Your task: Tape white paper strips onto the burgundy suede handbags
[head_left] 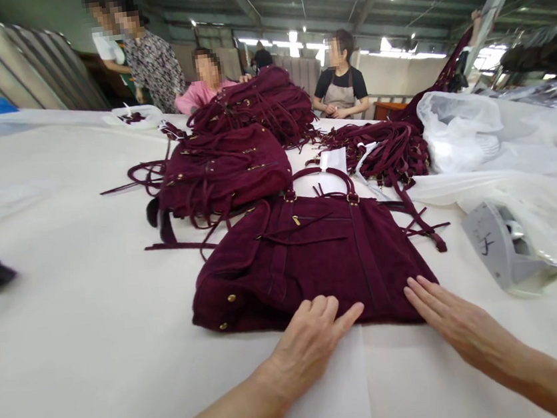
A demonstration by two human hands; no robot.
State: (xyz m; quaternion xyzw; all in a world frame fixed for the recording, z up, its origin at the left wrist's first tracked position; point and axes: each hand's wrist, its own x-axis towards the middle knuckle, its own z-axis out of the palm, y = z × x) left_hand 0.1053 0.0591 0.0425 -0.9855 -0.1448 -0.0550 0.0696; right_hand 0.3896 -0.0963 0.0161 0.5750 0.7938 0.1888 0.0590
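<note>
- The left hand (311, 339) is on the bag's near edge, fingers bent, thumb stretched right along the cloth; whether it pinches the cloth, I cannot tell.
- The right hand (455, 320) is spread flat, its straight fingertips touching the near right corner.
- The bag (319, 258) lies flat on the table (100, 370), directly in front of both hands. Its long axis runs left to right; its base faces the wearer and its handles (345, 180) point away.
- It is soft, matte maroon cloth, wider at the base, with arched handles, thin ties, a gold zip pull (296, 220) and round gold studs (231, 298) at the left end.
- Just beyond the handles is white paper (334, 160); any print is too small to read.
- Behind, to the left, a second bag (233, 167) sits slumped, ties trailing; a heaped pile (266, 103) of the same maroon rises farther back.
- Beyond, to the right, are tangled maroon straps (387, 149) with metal fittings, near crumpled clear plastic (460, 128).
- At right, a smooth grey piece (488, 245) bears a dark handwritten mark, not surely legible.
- Across the table are a person in pink (200, 96) and another in an apron (342, 87).
</note>
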